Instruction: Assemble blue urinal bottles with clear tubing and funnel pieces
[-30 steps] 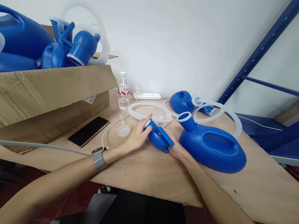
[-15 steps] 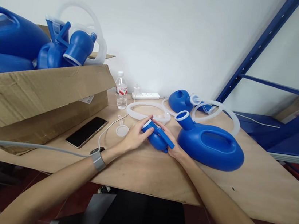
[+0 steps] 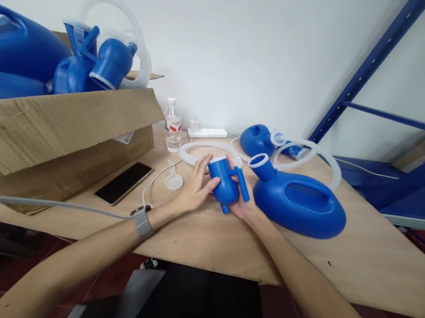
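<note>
Both hands hold a blue plastic urinal cup above the table. It has a white rim facing up, a side handle and a ribbed nozzle pointing down. My left hand grips its left side, thumb across the front. From behind and the right, my right hand supports it near the handle; some of those fingers are hidden. Just right of my hands lies a large blue urinal bottle with an open, white-rimmed neck. A coiled clear tube rests behind the cup. Left of it is a small translucent cap with a strap.
On the left, a cardboard box is heaped with blue bottles, cups and tubing. A phone, water bottle and power strip are on the table. Another blue bottle with tubing sits behind. Blue shelving rises at right.
The cup has been turned from a slanted, sideways pose to nearly upright, its white rim now on top and the nozzle below. Both hands have stayed on it.
</note>
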Demonstrator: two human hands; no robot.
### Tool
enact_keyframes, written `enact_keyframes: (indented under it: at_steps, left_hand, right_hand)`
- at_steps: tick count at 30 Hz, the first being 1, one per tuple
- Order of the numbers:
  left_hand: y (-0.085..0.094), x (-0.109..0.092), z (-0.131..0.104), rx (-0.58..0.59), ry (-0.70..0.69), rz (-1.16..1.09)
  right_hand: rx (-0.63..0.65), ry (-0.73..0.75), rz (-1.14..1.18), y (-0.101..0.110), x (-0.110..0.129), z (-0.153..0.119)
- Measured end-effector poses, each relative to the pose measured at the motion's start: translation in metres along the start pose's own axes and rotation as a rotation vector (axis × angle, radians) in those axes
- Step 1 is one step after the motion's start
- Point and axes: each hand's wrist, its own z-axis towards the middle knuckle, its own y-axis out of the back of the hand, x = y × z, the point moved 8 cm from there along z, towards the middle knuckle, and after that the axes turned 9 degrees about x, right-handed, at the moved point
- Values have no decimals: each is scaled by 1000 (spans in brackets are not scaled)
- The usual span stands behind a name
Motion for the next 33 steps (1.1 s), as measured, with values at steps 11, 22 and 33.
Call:
enact_keyframes:
  at_steps: [11,22,33]
  left_hand:
    - [-16,-5,-3,150,-24,119]
    - [-14,-2,-1,116,27,153]
    - [-4,-8,-2,23,-90,141]
  right_hand:
    - [-124,31,56,4,-3,-5]
    - [-157,63,-18,2,2,-6]
    - [-90,94,-31,-12,7,-10]
